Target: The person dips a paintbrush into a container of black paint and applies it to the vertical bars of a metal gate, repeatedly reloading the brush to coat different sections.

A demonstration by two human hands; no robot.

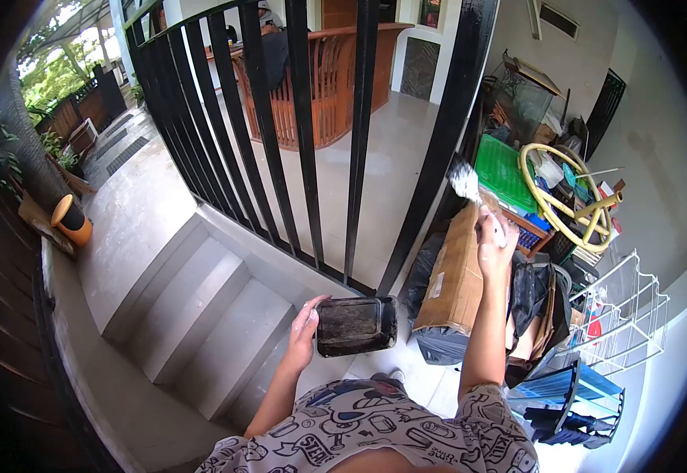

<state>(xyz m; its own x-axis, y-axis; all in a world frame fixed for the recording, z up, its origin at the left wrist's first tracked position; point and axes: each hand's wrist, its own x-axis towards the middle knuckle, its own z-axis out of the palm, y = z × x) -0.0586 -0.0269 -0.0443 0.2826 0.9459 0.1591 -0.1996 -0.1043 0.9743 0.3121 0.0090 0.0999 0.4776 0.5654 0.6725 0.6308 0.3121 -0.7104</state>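
Observation:
My left hand (304,334) grips the left rim of a black rectangular paint tray (351,326), held level in front of my shirt. Dark smears cover the tray's inside. Raised ahead on the right, my right hand (495,240) is closed round the handle of a paintbrush (465,180). White paint coats its bristles, which point up and left toward a thick black post (436,158) of the metal railing. White marks show on the fingers of both hands.
Grey steps (213,311) lie left of me, below the black railing (300,134). To my right are a cardboard box (451,272), a green lid (503,175), a coiled yellow hose (529,177) and a white wire rack (627,315). A person (267,16) is behind a wooden counter (324,87).

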